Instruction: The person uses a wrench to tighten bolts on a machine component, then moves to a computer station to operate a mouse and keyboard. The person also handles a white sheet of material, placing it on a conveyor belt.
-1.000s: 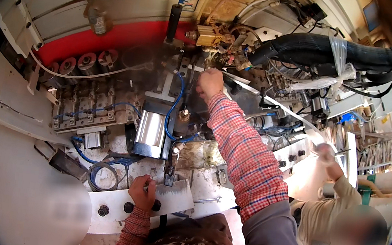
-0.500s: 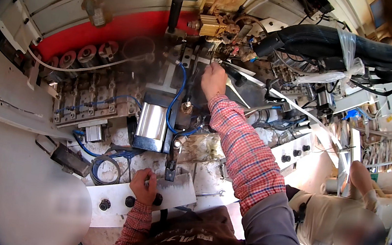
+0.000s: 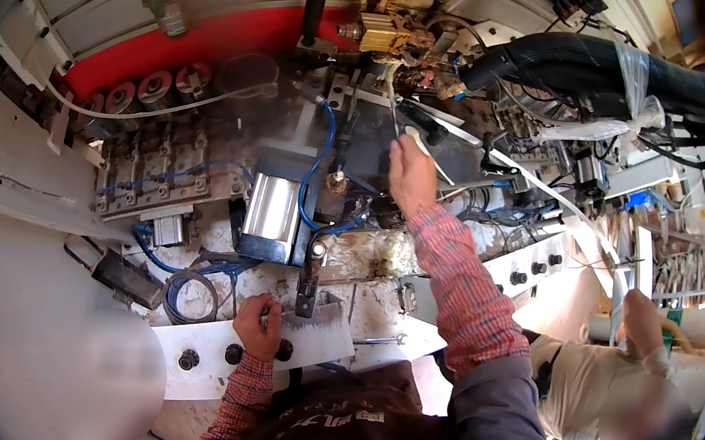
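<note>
My right hand [image 3: 413, 175] is over the dark machine plate, its fingers closed on one end of a thin, pale strip [image 3: 392, 99]. The strip runs up to the dirty fitting below the brass-coloured block [image 3: 386, 36]; whether it is a tool or soft material I cannot make out. Close beside these fingers lies a cream-coloured, blade-like piece [image 3: 434, 157], partly covered by the hand. My left hand [image 3: 258, 327] rests with curled fingers at the white front panel [image 3: 329, 333], by its black knobs [image 3: 234, 354]. What the left fingers hold, if anything, is hidden.
A silver air cylinder [image 3: 273, 208] with blue hoses stands between the hands. To its left are a row of metal blocks [image 3: 158, 172] and coiled tubing [image 3: 189, 298]. An open-end wrench [image 3: 379, 340] lies at the front. A thick black hose [image 3: 586, 73] hangs right; another person [image 3: 589, 385] is at lower right.
My right hand has drawn back from the fitting, toward me and slightly right, and the pale strip now shows between them. The left hand stays nearly in place.
</note>
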The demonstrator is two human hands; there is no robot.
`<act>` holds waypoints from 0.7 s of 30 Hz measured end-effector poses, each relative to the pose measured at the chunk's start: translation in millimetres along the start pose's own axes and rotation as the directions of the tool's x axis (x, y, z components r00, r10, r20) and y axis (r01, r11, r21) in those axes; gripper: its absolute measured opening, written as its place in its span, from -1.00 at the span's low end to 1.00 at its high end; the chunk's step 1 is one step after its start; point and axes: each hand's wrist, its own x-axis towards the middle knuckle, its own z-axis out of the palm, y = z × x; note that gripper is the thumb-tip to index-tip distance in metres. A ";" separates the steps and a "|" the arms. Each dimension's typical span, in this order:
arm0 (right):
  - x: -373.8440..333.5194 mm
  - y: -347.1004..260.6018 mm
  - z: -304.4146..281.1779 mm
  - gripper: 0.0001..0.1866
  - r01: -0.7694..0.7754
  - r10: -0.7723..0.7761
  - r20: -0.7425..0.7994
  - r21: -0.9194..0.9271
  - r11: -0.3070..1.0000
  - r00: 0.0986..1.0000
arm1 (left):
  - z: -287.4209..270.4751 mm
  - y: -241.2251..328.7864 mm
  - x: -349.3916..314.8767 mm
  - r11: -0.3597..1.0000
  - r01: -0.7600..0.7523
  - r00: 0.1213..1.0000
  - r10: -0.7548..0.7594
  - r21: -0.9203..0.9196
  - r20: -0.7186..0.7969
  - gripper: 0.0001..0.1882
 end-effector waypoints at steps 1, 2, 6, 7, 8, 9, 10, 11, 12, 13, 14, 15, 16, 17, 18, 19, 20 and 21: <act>-6.0 0.2 -9.4 -0.81 -0.015 0.015 0.005 0.004 1.000 1.000 | 0.4 -0.5 -0.5 1.000 -0.008 1.000 0.008 0.007 -0.006 -0.85; -11.4 3.8 -18.9 -0.81 -0.035 0.035 0.010 -0.001 0.999 0.999 | 1.8 -0.9 -0.8 1.000 -0.013 1.000 0.013 0.008 -0.004 -0.85; -24.4 17.5 -52.2 -0.76 -0.060 0.050 0.068 0.151 0.987 0.996 | 4.4 -0.3 0.1 0.999 -0.020 1.000 0.020 0.046 0.008 -0.87; -27.4 8.8 -65.2 -0.74 -0.077 0.059 0.085 0.227 0.971 0.995 | 6.7 -6.5 -0.9 0.997 -0.048 0.999 0.048 0.059 -0.001 -0.87; -35.9 4.7 -78.6 -0.76 -0.088 0.057 0.117 0.282 0.955 0.991 | 4.9 -6.7 -4.7 0.995 -0.064 0.998 0.064 0.082 0.005 -0.87; -41.0 1.2 -92.3 -0.77 -0.137 0.088 0.160 0.323 0.936 0.983 | 5.8 -7.0 -1.9 0.992 -0.082 0.997 0.082 0.101 0.003 -0.88; -48.3 -2.4 -104.7 -0.78 -0.194 0.117 0.222 0.364 0.911 0.968 | 5.1 -14.8 -6.2 0.993 -0.027 1.000 0.026 0.112 0.013 -0.87; -55.2 -4.1 -120.6 -0.80 -0.142 0.059 0.267 0.301 0.943 0.962 | 5.8 -20.7 -10.3 0.996 -0.003 1.000 0.004 0.086 -0.012 -0.85; -63.8 1.6 -139.9 -0.82 -0.219 0.100 0.372 0.296 0.930 0.923 | 6.3 -6.4 -7.0 0.994 0.108 0.994 -0.107 0.033 -0.013 -0.90; -72.0 6.5 -158.5 -0.82 -0.310 0.138 0.487 0.292 0.905 0.863 | 7.3 -4.9 -7.1 0.992 0.118 0.993 -0.116 0.048 -0.036 -0.88; -82.6 14.0 -176.8 -0.83 -0.397 0.172 0.585 0.280 0.874 0.792 | 7.1 -1.0 -4.0 0.994 0.080 0.997 -0.078 0.068 -0.023 -0.85; -91.0 26.1 -190.7 -0.83 -0.445 0.217 0.659 0.199 0.873 0.720 | 7.3 1.2 -2.0 0.996 0.061 0.998 -0.060 0.070 -0.025 -0.84; -98.2 41.1 -201.6 -0.83 -0.479 0.259 0.721 0.115 0.870 0.643 | 8.2 2.3 0.1 0.997 0.038 0.999 -0.036 0.073 -0.030 -0.84; -105.6 57.1 -209.0 -0.84 -0.540 0.292 0.764 0.087 0.837 0.575 | 9.0 2.2 0.3 0.997 0.048 0.998 -0.046 0.067 -0.032 -0.83; -106.5 72.3 -210.3 -0.84 -0.544 0.304 0.796 0.038 0.838 0.524 | 9.3 2.1 -0.3 0.996 0.059 0.998 -0.056 0.062 -0.036 -0.83; -108.2 88.5 -211.0 -0.84 -0.547 0.316 0.824 -0.009 0.837 0.471 | 8.7 3.3 -0.8 0.992 0.104 0.994 -0.103 0.071 -0.028 -0.82; -108.3 104.2 -210.0 -0.84 -0.543 0.327 0.848 -0.055 0.838 0.417 | 7.4 -2.7 -1.7 0.991 0.092 0.996 -0.091 0.095 -0.020 -0.81; -107.3 118.6 -205.6 -0.84 -0.502 0.336 0.850 -0.100 0.859 0.406 | 7.9 -6.1 -3.3 0.991 0.103 0.994 -0.102 0.082 -0.026 -0.80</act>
